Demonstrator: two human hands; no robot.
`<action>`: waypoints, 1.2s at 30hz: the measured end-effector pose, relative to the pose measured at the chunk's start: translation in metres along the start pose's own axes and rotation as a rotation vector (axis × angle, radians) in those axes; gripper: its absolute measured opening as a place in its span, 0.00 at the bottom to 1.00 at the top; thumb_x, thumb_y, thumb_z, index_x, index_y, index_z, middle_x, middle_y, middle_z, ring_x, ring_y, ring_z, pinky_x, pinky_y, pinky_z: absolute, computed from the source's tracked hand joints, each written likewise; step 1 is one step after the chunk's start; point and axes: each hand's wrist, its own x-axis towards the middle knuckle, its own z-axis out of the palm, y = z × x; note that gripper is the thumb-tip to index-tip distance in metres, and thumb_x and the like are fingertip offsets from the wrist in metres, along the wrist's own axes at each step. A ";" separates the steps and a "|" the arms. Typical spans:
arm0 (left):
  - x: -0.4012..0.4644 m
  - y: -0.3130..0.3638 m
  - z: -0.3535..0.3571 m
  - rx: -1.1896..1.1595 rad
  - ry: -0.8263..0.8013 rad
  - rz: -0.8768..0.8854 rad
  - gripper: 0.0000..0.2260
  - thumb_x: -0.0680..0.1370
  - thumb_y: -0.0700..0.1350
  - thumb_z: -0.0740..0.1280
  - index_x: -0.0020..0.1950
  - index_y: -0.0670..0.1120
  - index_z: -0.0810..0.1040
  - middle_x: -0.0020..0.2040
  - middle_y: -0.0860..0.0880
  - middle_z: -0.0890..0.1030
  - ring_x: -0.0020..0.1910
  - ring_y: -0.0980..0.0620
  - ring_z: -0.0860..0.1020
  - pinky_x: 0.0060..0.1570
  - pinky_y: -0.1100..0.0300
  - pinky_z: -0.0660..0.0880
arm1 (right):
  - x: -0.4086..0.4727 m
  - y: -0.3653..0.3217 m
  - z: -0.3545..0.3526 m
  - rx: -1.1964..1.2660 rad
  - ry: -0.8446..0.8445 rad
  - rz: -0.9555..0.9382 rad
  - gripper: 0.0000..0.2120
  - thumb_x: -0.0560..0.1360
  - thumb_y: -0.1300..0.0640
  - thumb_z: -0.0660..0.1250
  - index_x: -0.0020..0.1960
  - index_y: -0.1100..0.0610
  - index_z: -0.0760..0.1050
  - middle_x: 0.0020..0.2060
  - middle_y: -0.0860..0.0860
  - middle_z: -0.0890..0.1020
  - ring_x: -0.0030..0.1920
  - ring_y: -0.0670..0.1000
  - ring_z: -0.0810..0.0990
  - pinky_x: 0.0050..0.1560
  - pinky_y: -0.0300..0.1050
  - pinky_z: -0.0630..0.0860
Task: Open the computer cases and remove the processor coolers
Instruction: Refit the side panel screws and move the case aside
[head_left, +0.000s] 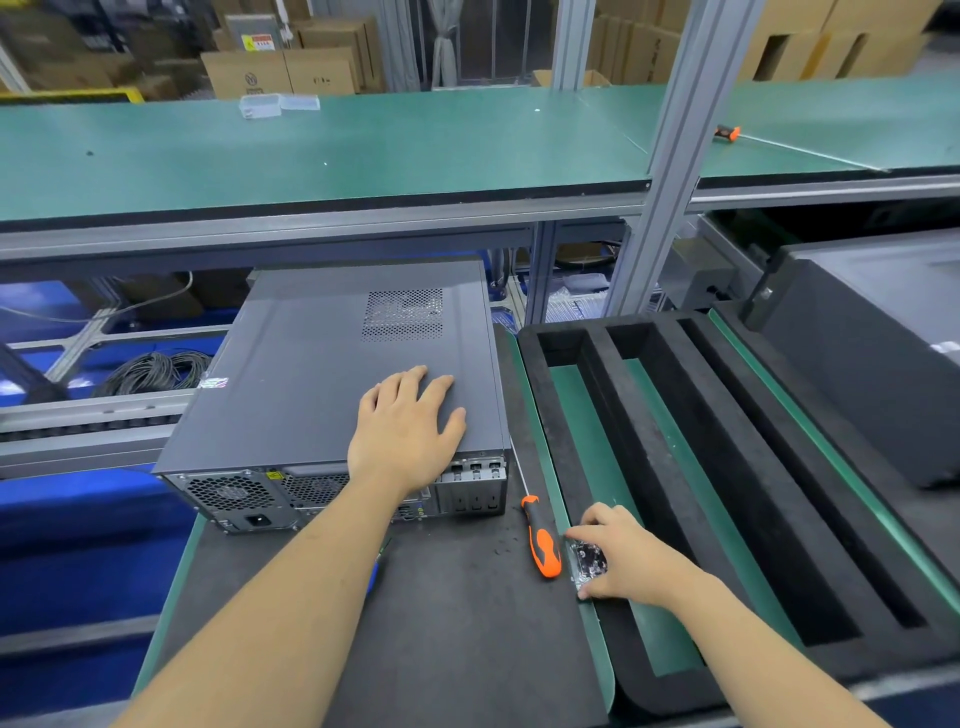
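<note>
Now, line by line
Case: a grey metal desktop computer case lies on its side on the dark mat, side panel up and still closed, rear ports and fan grille facing the person
Left hand: the left hand rests flat on the side panel near its rear edge, fingers straight and spread, gripping nothing
Right hand: the right hand has fingers and thumb curled round a small clear plastic bag at the near left edge of the black foam tray
Screwdriver: an orange-and-black-handled screwdriver lies on the mat between the case and the tray, just beside the bag, untouched
Tray: long slots run front to back, green showing at the bottom of the left ones
Shelf: a green-topped upper shelf carries a second orange-handled screwdriver on the right and small clear plastic boxes on the left
</note>
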 end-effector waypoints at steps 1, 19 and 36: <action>0.000 0.000 0.000 0.001 0.001 0.001 0.24 0.81 0.62 0.49 0.76 0.58 0.64 0.77 0.50 0.65 0.75 0.48 0.59 0.74 0.48 0.56 | 0.003 0.000 -0.002 -0.008 0.009 0.009 0.38 0.67 0.38 0.75 0.74 0.46 0.68 0.59 0.41 0.67 0.58 0.44 0.63 0.60 0.38 0.68; -0.001 0.001 0.000 0.011 0.031 0.000 0.27 0.78 0.63 0.45 0.74 0.58 0.67 0.75 0.51 0.66 0.73 0.49 0.62 0.73 0.49 0.57 | 0.084 -0.001 -0.056 0.028 0.020 0.111 0.39 0.68 0.40 0.77 0.73 0.56 0.72 0.74 0.50 0.69 0.76 0.54 0.60 0.74 0.50 0.61; -0.001 0.002 0.002 0.008 0.046 0.000 0.26 0.78 0.63 0.47 0.73 0.57 0.67 0.75 0.50 0.67 0.73 0.48 0.63 0.73 0.48 0.59 | 0.099 -0.034 -0.051 0.123 0.200 0.427 0.09 0.78 0.53 0.70 0.50 0.59 0.81 0.45 0.55 0.83 0.45 0.55 0.82 0.46 0.43 0.77</action>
